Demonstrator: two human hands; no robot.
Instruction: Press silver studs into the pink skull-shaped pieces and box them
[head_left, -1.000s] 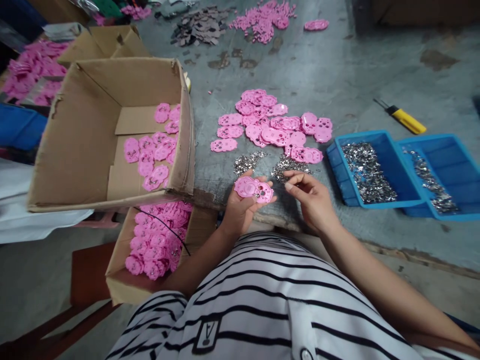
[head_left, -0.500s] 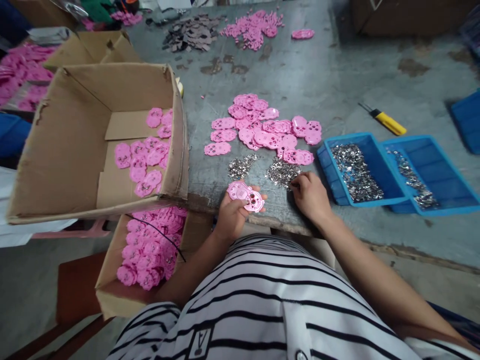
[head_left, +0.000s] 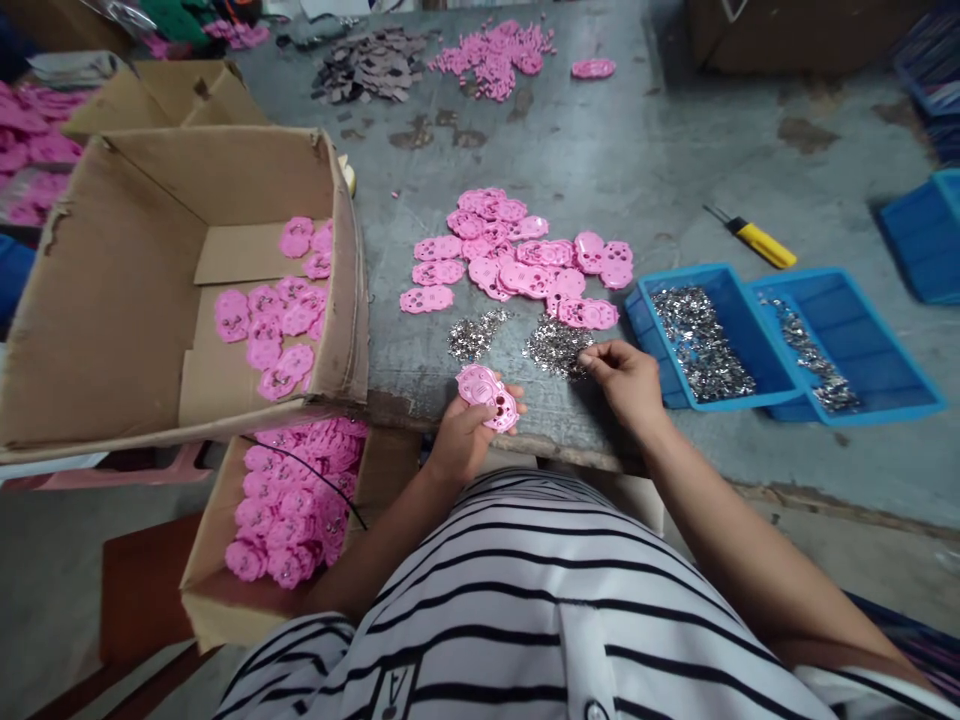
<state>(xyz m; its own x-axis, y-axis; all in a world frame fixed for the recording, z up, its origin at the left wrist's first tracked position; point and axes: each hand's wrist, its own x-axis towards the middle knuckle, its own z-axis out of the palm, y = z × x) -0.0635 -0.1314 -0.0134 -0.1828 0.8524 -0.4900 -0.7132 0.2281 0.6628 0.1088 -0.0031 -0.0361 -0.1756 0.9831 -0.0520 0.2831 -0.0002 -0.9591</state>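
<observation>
My left hand (head_left: pixel 463 432) holds a pink plastic plate (head_left: pixel 488 396) with holes, flat over the table's front edge. My right hand (head_left: pixel 628 384) rests on the table with its fingertips pinched at the edge of a small heap of shiny metal pieces (head_left: pixel 556 347). What the fingers pinch is too small to make out. A second small heap of metal pieces (head_left: pixel 474 333) lies just left of it. Beyond both heaps, several pink plates (head_left: pixel 517 258) lie spread on the grey table.
A big open cardboard box (head_left: pixel 97 300) with pink plates stands at the left; a lower box (head_left: pixel 292 500) full of them sits below the table edge. Two blue trays (head_left: pixel 750 290) of metal pieces lie at the right, a yellow-handled tool (head_left: pixel 757 240) behind them.
My right hand went from beside the pink plate down to the right-hand metal heap and pinched there. The left hand kept hold of the plate. The camera view shifted a little.
</observation>
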